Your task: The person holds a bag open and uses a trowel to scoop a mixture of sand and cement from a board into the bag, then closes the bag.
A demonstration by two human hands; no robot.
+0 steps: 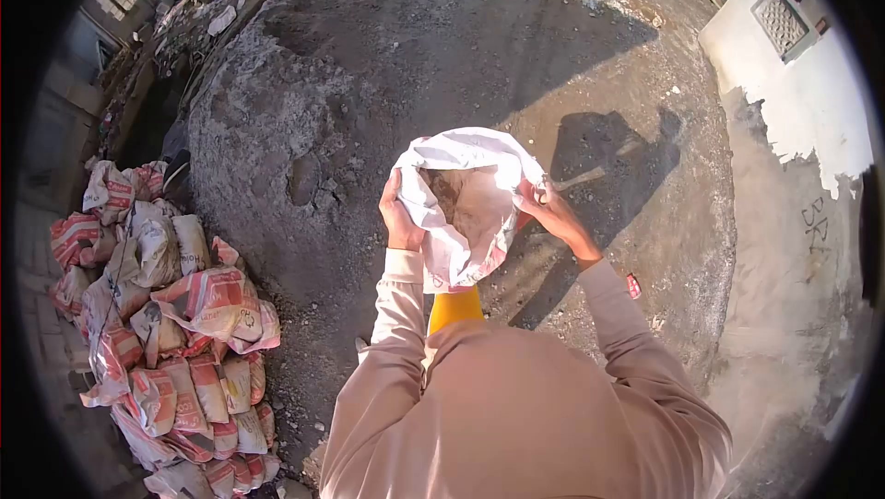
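Over the grey sand heap (304, 112), both hands held a white sack (466, 204) open in front of the chest: the left hand (399, 223) clutched its left rim, the right hand (550, 209) pinched its right rim. Filled bags (175, 333) lay piled at the left.

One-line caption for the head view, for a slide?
Left hand and right hand hold a white sack open by a grey heap, with piled bags at left.
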